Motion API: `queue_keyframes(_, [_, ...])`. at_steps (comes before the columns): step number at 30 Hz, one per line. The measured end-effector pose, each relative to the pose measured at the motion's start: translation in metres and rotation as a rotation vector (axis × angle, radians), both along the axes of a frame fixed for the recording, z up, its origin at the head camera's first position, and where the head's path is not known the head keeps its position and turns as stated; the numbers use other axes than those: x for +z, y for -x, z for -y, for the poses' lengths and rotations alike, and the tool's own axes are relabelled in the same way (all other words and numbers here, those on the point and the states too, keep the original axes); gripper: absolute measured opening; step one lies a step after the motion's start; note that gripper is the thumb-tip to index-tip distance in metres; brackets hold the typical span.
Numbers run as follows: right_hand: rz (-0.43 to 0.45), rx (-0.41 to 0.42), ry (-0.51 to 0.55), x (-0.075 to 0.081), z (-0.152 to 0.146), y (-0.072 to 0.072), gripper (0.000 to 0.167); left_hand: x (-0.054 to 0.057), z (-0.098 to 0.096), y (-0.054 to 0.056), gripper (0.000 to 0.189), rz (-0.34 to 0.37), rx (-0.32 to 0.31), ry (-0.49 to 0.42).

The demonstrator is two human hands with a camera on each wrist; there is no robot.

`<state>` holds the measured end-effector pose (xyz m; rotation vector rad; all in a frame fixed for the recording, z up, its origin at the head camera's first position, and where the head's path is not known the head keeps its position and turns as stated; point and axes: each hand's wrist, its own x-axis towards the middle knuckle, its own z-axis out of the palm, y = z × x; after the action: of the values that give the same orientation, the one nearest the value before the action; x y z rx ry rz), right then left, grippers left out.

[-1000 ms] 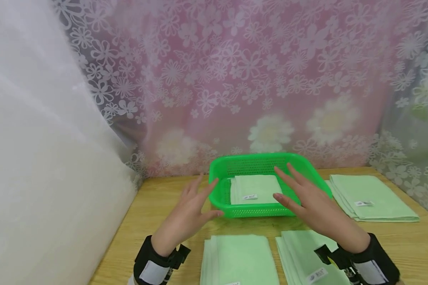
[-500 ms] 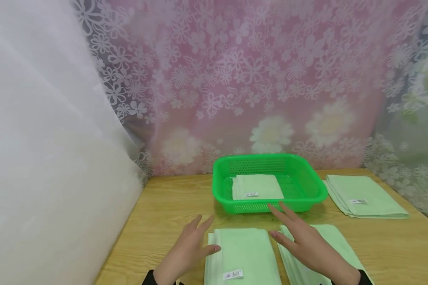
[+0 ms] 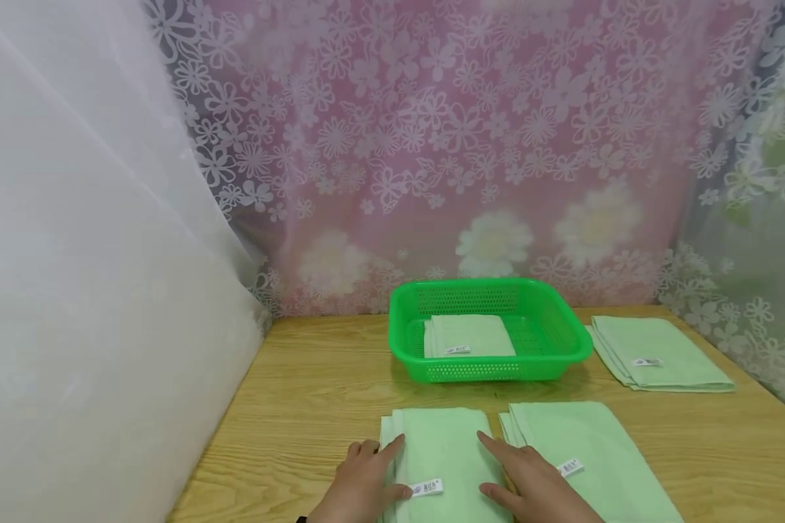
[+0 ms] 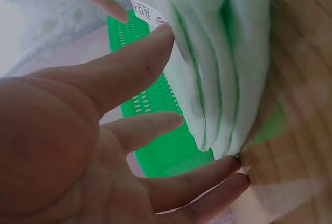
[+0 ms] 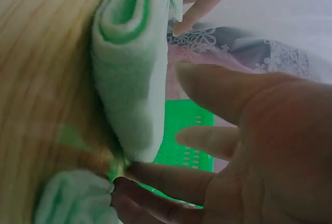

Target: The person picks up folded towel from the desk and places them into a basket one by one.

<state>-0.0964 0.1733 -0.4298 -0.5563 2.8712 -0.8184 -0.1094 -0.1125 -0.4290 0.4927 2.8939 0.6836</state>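
Observation:
A folded light-green towel [image 3: 454, 450] with a white label lies on the table at front centre, its layered edge facing the left wrist view. My left hand [image 3: 360, 483] is at its left side: the thumb tip meets the towel by the label, and the lower fingertips [image 4: 228, 167] reach the fold's end close to the table. At the opposite side is my right hand [image 3: 530, 483], thumb and index spread over the top. Its lower fingers [image 5: 166, 182] extend at the towel's base, beside a second folded towel [image 3: 602, 457]. Neither hand has its fingers curled round the cloth.
Behind the towels stands a green perforated basket [image 3: 490, 372], holding one folded towel [image 3: 471, 334] on its left side. Another folded towel [image 3: 661, 356] lies right of the basket. A white sheet [image 3: 105, 290] borders the left side, and a flowered curtain [image 3: 399, 145] hangs behind.
Both hands have drawn back from over the basket and come down to either side of the front centre towel. The towels and basket stay in place; the head view shifts slightly.

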Motion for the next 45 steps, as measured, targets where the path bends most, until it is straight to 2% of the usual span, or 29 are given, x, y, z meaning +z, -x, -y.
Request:
queue_keyframes(4, [-0.003, 0.012, -0.077, -0.004, 0.001, 0.004, 0.07, 0.0, -0.001, 0.0, 0.072, 0.001, 0.006, -0.035])
queue_keyframes(7, [-0.016, 0.045, -0.091, -0.006, 0.002, 0.005, 0.063, -0.001, -0.002, 0.002, 0.071, 0.031, 0.007, -0.093])
queue_keyframes(11, [0.026, 0.105, -0.022, -0.008, 0.004, 0.005, 0.052, -0.002, -0.002, 0.002, 0.069, 0.082, 0.005, -0.149])
queue_keyframes(15, [0.055, 0.132, 0.024, -0.008, 0.007, 0.006, 0.049, -0.002, -0.001, 0.001, 0.067, 0.106, -0.01, -0.181])
queue_keyframes(21, [0.062, 0.107, 0.006, -0.006, 0.01, 0.007, 0.049, -0.002, -0.002, 0.0, 0.067, 0.121, -0.01, -0.205])
queue_keyframes(29, [0.079, 0.097, 0.012, -0.006, 0.011, 0.008, 0.048, -0.005, -0.003, 0.001, 0.074, 0.164, 0.043, -0.279])
queue_keyframes(33, [0.086, 0.098, 0.019, -0.005, 0.012, 0.008, 0.05, -0.005, -0.003, 0.0, 0.075, 0.145, 0.049, -0.287])
queue_keyframes(37, [0.087, 0.083, 0.013, 0.0, 0.012, 0.007, 0.052, -0.004, -0.005, 0.001, 0.066, 0.112, 0.045, -0.287])
queue_keyframes(41, [0.038, 0.085, 0.02, 0.008, 0.012, 0.003, 0.053, 0.002, -0.007, 0.001, 0.059, 0.081, 0.048, -0.293])
queue_keyframes(45, [-0.033, 0.084, 0.026, 0.024, 0.01, -0.001, 0.055, 0.021, -0.007, -0.002, 0.06, 0.05, 0.055, -0.302])
